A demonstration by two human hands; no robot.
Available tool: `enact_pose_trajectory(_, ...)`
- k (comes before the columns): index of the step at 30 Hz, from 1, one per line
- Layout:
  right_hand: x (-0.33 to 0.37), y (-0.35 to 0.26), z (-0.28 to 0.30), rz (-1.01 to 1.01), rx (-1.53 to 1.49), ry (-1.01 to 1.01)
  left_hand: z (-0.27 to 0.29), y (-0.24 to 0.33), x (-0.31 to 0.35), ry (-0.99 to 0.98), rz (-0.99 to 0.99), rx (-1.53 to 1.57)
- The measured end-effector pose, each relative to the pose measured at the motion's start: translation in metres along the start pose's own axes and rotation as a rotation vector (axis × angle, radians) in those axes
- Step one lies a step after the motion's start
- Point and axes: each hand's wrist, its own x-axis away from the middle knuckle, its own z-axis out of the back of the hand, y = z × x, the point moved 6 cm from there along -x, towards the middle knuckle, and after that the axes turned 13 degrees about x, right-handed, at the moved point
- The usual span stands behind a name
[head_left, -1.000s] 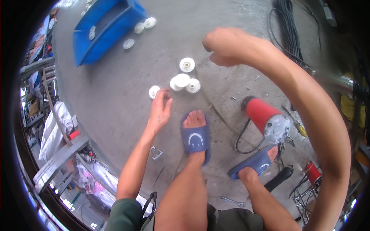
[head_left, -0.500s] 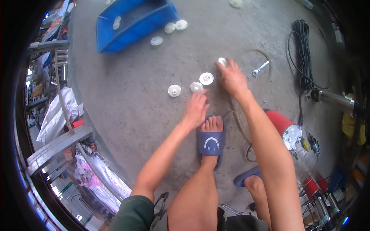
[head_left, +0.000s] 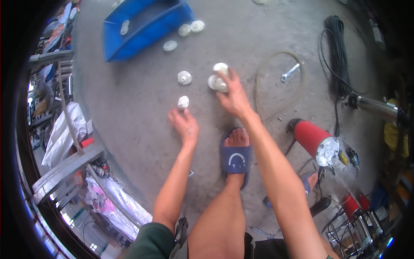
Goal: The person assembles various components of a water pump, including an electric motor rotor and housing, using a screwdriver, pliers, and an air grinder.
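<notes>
My left hand is low over the floor, fingers apart, fingertips at the near edge of a white plastic disc with a raised hub. Another white hubbed disc lies just beyond it. To the right, my right hand is curled at its fingertips on an upper white disc, which is slightly blurred. Below that, under the same fingers, sits a white disc with a hub-like white part beside it; the fingers partly cover them, so I cannot tell if it is one piece.
A blue plastic bin stands at the far left, with several white discs beside it. On the right are a looped hose, a metal bolt, a coiled black cable and a red cylindrical motor. Metal racking lines the left.
My left hand has moved left, away from the middle discs. My right hand has come left with a disc at its fingertips. The discs now stand in two groups.
</notes>
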Motion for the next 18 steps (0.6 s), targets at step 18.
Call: enact_pose_trajectory(18, 0.186, -0.078, 0.075, 0.113, -0.010, 0.179, -0.068, 0.100, 0.055, -0.821, 0.881, 1.577)
